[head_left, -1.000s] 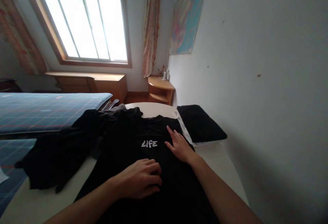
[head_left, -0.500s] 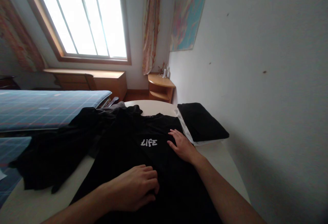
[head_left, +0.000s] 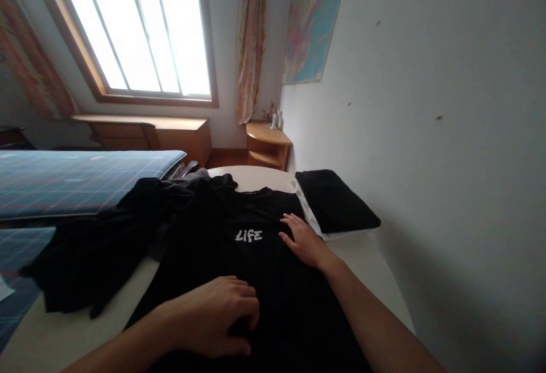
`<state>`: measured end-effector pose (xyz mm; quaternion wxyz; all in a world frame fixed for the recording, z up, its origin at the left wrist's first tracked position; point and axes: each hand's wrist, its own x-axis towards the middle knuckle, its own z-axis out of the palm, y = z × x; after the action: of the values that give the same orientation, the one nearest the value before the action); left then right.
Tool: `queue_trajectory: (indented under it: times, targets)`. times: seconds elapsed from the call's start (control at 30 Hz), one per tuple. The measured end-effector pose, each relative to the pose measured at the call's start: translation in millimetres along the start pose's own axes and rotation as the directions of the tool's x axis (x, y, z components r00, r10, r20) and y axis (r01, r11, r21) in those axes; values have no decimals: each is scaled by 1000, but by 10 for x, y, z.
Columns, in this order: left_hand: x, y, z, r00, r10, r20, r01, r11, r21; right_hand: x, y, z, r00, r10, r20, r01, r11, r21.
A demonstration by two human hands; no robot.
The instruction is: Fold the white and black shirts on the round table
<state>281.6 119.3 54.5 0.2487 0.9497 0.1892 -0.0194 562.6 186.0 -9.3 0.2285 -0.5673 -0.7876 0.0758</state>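
Note:
A black T-shirt (head_left: 273,282) with white lettering on its chest lies spread over a pale round-edged table (head_left: 384,282). My right hand (head_left: 302,242) rests flat on the shirt's right side beside the lettering, fingers stretched out. Lower and to the left, my left hand (head_left: 217,316) is over the shirt's body, its fingers bent and the thumb apart from them. Nothing shows between that thumb and the fingers. Whether the left hand touches the cloth is hard to tell.
A folded black garment (head_left: 339,202) on a white plastic bag sits at the right, near the wall. Crumpled dark clothes (head_left: 98,253) cover the table's left side and overhang toward a blue plaid mattress (head_left: 85,182). A wooden corner cabinet (head_left: 267,140) stands behind.
My left hand has shifted slightly left, and its thumb has moved away from the fingers. The right hand stays in place on the shirt.

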Motion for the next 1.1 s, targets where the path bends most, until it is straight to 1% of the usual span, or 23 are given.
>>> queue_trajectory:
  times: [0.13, 0.3, 0.37, 0.47, 0.5, 0.6, 0.7, 0.8, 0.9, 1.0, 1.1]
  targets:
    - [-29, 20, -3, 999, 30, 43, -27, 998, -60, 4, -8, -6, 1000, 5, 14, -5, 1000, -9]
    - [-84, 70, 18, 997, 55, 58, -49, 994, -97, -2, -16, -9, 1000, 16, 8, -16, 1000, 8]
    - [-123, 86, 22, 994, 63, 88, -53, 991, -119, -5, -15, -11, 1000, 12, 5, -12, 1000, 14]
    - [-166, 99, 23, 986, 28, 167, -1, 988, -157, -7, -8, -9, 1000, 6, -6, -6, 1000, 22]
    - [-169, 101, 23, 984, 12, 178, 17, 987, -160, -7, -5, -7, 1000, 6, -9, -6, 1000, 24]
    - [-147, 102, 16, 987, -8, 158, 34, 987, -160, -8, 1, -1, 1000, 4, -11, -4, 1000, 20]
    - [-120, 119, -5, 987, 16, 162, 12, 986, -169, -9, -7, -4, 1000, 4, -3, -3, 1000, 13]
    - [-139, 180, -15, 977, 44, 211, -11, 988, -155, -11, -20, -31, 1000, -2, 5, 2, 1000, 24]
    - [-192, 280, 12, 968, 79, 238, -59, 994, -90, -14, -22, -86, 999, -29, 25, 27, 997, 72]
    - [-235, 361, 76, 979, 66, 190, -66, 998, -11, -29, -4, -169, 996, -77, 52, 67, 982, 178]
    - [-258, 375, 162, 986, 41, 164, -50, 998, 48, -67, 20, -268, 993, -96, 67, 72, 952, 298]
